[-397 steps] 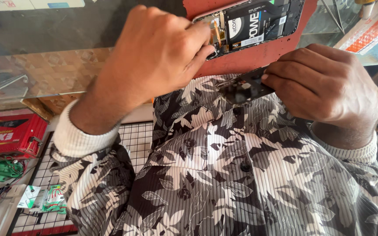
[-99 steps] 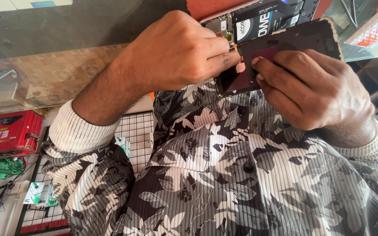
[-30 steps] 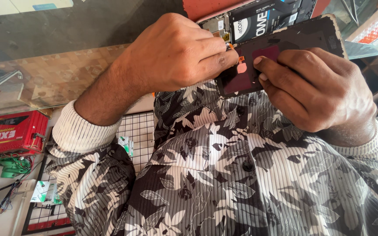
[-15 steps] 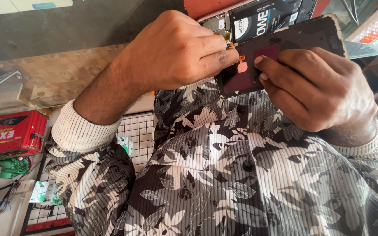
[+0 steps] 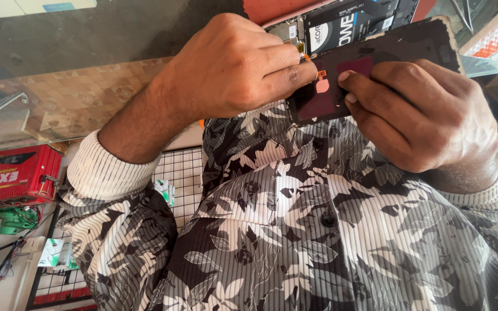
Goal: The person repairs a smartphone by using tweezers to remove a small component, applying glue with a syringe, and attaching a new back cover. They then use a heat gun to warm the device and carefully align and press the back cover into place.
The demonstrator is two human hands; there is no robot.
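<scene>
Above the chest, both hands meet at an opened phone. The right hand grips its lifted dark panel — long axis running left to right — while the left hand, closed tight, pinches the orange cable at the panel's near end.

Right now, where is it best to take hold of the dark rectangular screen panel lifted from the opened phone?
Probably by the two long edges of the dark rectangular screen panel, from its free far side. It is thin and flat, and the small orange flex cable still joins its near end to the opened phone.
</scene>
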